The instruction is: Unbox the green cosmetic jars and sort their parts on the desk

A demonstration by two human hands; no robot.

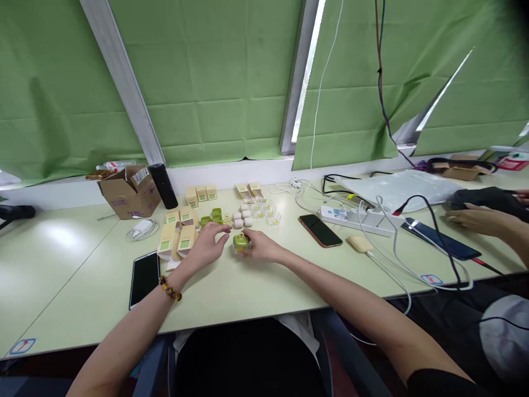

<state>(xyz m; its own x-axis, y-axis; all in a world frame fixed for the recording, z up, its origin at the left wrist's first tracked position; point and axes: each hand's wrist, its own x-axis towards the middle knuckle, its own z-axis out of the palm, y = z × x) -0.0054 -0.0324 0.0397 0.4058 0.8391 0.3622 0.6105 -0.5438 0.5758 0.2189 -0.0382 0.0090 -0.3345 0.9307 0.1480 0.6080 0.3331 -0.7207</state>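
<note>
My right hand (261, 246) is closed around a small green case (240, 241) with a yellowish loop on top, at the table's middle. Just left of it, my left hand (209, 242) holds nothing, its thumb and fingers apart and slightly curled. Behind the hands lie green case parts (215, 213), several pale pink rounded pieces (238, 223) and clear pieces with yellow bits (273, 219). Small cream cartons (168, 240) with green windows stand left of my left hand, with others (201, 194) further back.
A phone (144, 279) lies near my left forearm; another phone (319, 230) is at right, beside a power strip (359, 219) and tangled cables. A cardboard box (131, 194) and black cylinder (162, 186) stand back left. Another person's hand (475, 218) is at far right.
</note>
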